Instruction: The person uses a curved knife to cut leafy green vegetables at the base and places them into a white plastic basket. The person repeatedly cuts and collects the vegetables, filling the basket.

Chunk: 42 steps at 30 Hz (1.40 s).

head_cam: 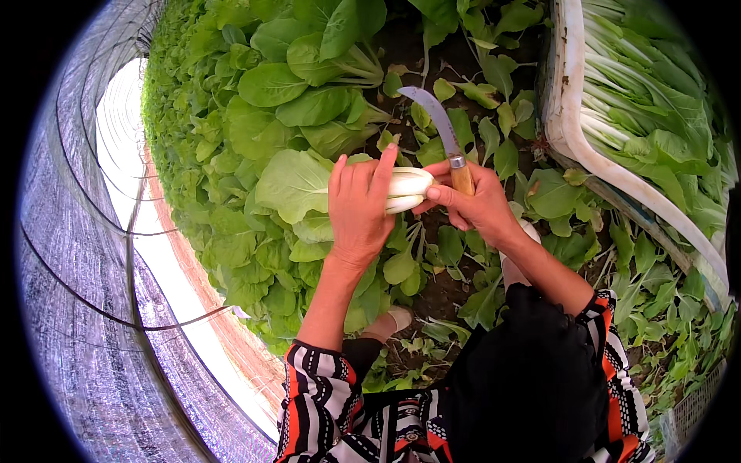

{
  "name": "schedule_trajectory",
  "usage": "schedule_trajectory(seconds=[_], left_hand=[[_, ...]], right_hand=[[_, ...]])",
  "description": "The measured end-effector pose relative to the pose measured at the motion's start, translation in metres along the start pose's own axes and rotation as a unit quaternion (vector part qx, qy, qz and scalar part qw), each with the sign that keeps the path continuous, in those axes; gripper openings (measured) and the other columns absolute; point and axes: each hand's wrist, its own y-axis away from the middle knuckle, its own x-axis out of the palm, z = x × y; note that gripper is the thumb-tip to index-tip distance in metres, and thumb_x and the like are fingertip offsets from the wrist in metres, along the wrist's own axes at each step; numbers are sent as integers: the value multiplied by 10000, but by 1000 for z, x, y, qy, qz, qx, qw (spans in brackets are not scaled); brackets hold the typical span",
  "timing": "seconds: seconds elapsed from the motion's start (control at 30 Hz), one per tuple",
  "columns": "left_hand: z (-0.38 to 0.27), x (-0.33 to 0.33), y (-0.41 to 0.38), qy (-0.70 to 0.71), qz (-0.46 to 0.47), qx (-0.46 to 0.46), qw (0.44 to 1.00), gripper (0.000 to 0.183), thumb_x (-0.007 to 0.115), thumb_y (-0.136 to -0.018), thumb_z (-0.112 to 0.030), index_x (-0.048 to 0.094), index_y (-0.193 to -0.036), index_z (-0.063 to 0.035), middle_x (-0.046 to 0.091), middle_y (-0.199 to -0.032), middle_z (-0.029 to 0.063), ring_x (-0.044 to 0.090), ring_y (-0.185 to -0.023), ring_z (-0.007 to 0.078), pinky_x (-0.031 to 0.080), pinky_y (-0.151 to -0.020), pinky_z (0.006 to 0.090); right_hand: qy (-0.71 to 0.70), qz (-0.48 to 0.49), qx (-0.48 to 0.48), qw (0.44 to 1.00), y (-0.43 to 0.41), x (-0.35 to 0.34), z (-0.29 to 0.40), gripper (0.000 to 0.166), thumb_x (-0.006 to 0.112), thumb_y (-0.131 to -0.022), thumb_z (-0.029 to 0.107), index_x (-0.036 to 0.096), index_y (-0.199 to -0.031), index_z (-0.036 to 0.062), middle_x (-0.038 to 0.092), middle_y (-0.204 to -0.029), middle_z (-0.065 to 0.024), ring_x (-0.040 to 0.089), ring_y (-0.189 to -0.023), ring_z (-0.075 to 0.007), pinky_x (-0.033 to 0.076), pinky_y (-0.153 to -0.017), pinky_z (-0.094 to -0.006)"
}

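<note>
A head of leafy greens with a pale stem base point(410, 182) lies across the middle of the view, its leaves pointing left. My left hand point(362, 199) is wrapped around its stalks. In my right hand point(472, 199) is the wooden handle of a curved sickle knife point(439, 118), with the blade pointing up and slightly left. The thumb and fingers of that hand also touch the cut root end of the greens. Other uncut heads of greens point(341, 69) stand just beyond my left hand.
A dense bed of greens point(231, 173) fills the left side. At the right, a white-rimmed crate point(570, 116) holds many harvested greens point(642, 110). Loose leaves litter the dark soil point(446, 301) around my feet. Netting on hoops point(75, 278) curves along the far left.
</note>
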Motion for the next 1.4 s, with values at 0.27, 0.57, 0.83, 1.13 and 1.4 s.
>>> schedule_trajectory(seconds=[0.27, 0.57, 0.83, 1.13, 1.4], left_hand=[[-12, -70, -15, -63, 22, -30, 997, 580, 722, -562, 4, 600, -1123, -82, 579, -994, 56, 543, -957, 250, 386, -849, 405], [-47, -130, -70, -133, 106, -6, 985, 470, 693, -634, 27, 594, -1090, -25, 651, -972, 111, 622, -952, 324, 476, -834, 420], [-65, 27, -32, -37, 564, 54, 823, 327, 722, -674, -110, 646, -979, -23, 662, -900, 117, 657, -860, 290, 516, -739, 389], [30, 68, 60, -150, 412, -41, 898, 375, 719, -631, -112, 669, -989, -15, 423, -1407, 169, 338, -1336, 304, 317, -1034, 523], [36, 78, 62, -156, 387, 13, 909, 327, 749, -582, -149, 691, -873, -13, 375, -1457, 186, 340, -1320, 305, 323, -968, 407]], right_hand=[[239, -3, -107, 965, 10, -7, 17, 259, 772, -802, 170, 618, -944, 16, 635, -782, -37, 583, -554, -74, 424, -472, -237], [489, -88, -80, 864, -7, -72, -62, 390, 719, -822, 319, 576, -977, -9, 618, -987, -206, 608, -756, -392, 478, -691, -436], [492, 15, -135, 860, 11, -85, -121, 308, 606, -854, 148, 522, -1123, 23, 632, -964, -219, 610, -865, -419, 490, -746, -468], [481, 25, -69, 873, -8, -63, -136, 261, 551, -911, 150, 510, -1128, 10, 628, -970, -231, 603, -839, -433, 477, -726, -489], [427, -70, -33, 901, -41, -66, -154, 266, 534, -922, 139, 514, -1147, -2, 625, -935, -250, 608, -773, -430, 467, -671, -477]])
